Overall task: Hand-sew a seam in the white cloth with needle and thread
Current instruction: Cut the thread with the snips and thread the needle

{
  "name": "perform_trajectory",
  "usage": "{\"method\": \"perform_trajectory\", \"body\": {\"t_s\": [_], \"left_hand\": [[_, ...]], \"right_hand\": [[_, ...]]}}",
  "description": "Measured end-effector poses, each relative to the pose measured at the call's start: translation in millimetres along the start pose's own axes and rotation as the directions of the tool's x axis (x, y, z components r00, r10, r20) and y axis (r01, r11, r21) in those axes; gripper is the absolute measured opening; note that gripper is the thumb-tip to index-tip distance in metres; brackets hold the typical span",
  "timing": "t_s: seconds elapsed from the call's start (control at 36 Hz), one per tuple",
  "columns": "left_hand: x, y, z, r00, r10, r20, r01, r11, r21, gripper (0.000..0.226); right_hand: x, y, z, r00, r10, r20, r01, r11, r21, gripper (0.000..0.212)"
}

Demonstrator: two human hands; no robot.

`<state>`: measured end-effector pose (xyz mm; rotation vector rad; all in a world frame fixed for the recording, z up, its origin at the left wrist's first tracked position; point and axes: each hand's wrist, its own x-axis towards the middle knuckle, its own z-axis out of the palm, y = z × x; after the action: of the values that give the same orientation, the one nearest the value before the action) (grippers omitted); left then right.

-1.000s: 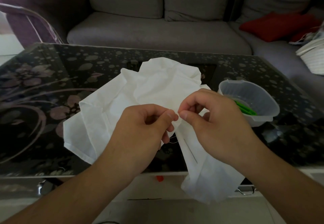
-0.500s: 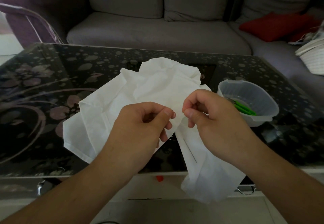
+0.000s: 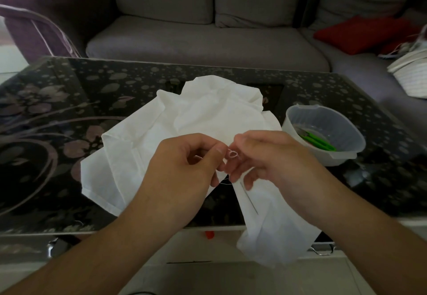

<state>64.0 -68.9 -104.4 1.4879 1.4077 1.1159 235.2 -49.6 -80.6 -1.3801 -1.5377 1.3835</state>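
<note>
Two hands meet above the near edge of a dark, flower-patterned table [image 3: 69, 114], and everything else sits around that meeting point. Left of and beyond the grip, the cloth [image 3: 166, 133] lies crumpled on the glass, its near-left corner flat on the table. The left hand [image 3: 184, 167] has its fingers curled and its thumb pressed to the forefinger, pinching a white thread [image 3: 232, 154]. Just right of that thumb tip the thread forms a small loop between the two hands, and a thin strand also shows just below the grip. The right hand [image 3: 272, 158] has its fingers bent in toward the loop and appears to pinch the thread on the other side; the fingertips there are blurred. Below this hand a fold of the cloth hangs over the table's edge, and a thin dark line, possibly the needle [image 3: 250, 199], runs slantwise down the fold; whether it is the needle I cannot tell. Right of the grip and a little beyond it stands a clear plastic tub [image 3: 346, 153] with something green [image 3: 320, 143] inside. Far beyond the hands is a grey sofa [image 3: 208, 40] with a red cushion [image 3: 360, 33] at its right.
</note>
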Motion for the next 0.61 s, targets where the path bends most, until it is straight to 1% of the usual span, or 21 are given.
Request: {"method": "perform_trajectory", "body": {"t_s": [0.08, 0.31, 0.5, 0.61], "left_hand": [[-0.7, 0.0, 1.0, 1.000, 0.021, 0.007, -0.021, 0.999, 0.027, 0.026], [-1.7, 0.7, 2.8, 1.000, 0.030, 0.011, -0.030, 0.998, 0.059, 0.021], [-2.4, 1.4, 3.0, 1.000, 0.030, -0.001, -0.029, 0.999, 0.041, 0.020], [-0.8, 1.0, 1.0, 0.999, 0.029, -0.015, -0.028, 0.999, 0.032, 0.020]], "right_hand": [[-1.3, 1.1, -1.3, 0.999, 0.016, 0.035, -0.016, 1.000, 0.001, 0.032], [-1.7, 3.3, -5.2, 0.998, 0.045, 0.046, -0.046, 0.999, 0.021, 0.030], [-1.8, 3.1, -5.1, 0.998, 0.034, 0.061, -0.038, 0.997, 0.070, 0.025], [-2.1, 2.5, -5.8, 0.997, 0.032, 0.066, -0.036, 0.997, 0.068, 0.023]]}}
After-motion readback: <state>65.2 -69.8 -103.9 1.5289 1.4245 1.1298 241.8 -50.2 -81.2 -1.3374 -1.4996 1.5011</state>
